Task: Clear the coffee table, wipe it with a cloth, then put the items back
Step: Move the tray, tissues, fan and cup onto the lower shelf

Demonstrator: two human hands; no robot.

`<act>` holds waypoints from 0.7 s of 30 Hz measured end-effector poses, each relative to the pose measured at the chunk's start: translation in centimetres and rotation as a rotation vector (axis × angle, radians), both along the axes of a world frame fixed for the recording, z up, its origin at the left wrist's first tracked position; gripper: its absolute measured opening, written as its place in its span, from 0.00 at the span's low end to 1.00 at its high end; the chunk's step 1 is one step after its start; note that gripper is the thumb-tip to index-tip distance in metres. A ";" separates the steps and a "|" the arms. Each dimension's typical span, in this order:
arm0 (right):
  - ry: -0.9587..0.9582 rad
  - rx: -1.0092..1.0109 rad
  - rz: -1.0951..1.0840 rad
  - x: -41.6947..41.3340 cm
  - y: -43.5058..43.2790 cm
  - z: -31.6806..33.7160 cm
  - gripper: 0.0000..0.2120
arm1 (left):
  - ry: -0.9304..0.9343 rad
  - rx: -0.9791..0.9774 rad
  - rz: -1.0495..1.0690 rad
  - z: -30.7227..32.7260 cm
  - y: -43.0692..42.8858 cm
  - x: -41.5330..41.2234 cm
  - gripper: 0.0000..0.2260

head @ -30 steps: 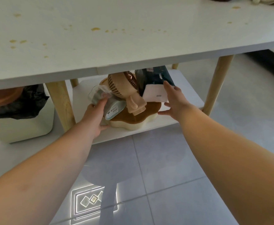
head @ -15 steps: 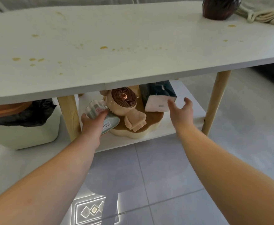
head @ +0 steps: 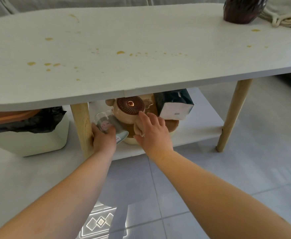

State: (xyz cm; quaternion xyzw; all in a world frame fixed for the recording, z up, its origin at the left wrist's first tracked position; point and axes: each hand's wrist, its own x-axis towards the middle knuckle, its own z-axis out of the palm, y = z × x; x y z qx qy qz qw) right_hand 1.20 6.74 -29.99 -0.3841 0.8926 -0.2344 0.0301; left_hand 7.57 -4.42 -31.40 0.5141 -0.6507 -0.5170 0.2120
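Observation:
The white coffee table carries yellow-brown spots across its top. On its lower shelf a brown-and-cream tray holds a beige desk fan and a dark tissue pack. A clear glass cup lies tilted at the tray's left, and my left hand grips it. My right hand rests on the fan's beige base with its fingers curled over it. A dark brown vase stands at the far right of the tabletop.
A white bin with a black liner stands left of the table on the floor. A cream rope-like cloth lies behind the vase. Wooden table legs flank the shelf. Grey floor tiles lie in front.
My right hand moved left from near the tissue pack onto the fan's base. My left hand kept hold of the glass cup. The view tilted up, showing more tabletop.

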 end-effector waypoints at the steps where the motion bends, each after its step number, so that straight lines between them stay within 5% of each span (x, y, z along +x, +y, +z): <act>1: 0.002 -0.009 0.002 -0.1 -0.4 0.2 0.31 | -0.003 -0.010 -0.009 -0.1 0.0 0.0 0.26; 12: -0.051 0.021 0.044 0.6 -3.7 0.4 0.30 | 0.074 0.204 0.054 -0.9 -0.3 0.1 0.14; 21: -0.081 -0.020 0.054 0.5 -2.7 -0.1 0.32 | -0.006 -0.100 -0.027 -0.8 0.7 0.0 0.26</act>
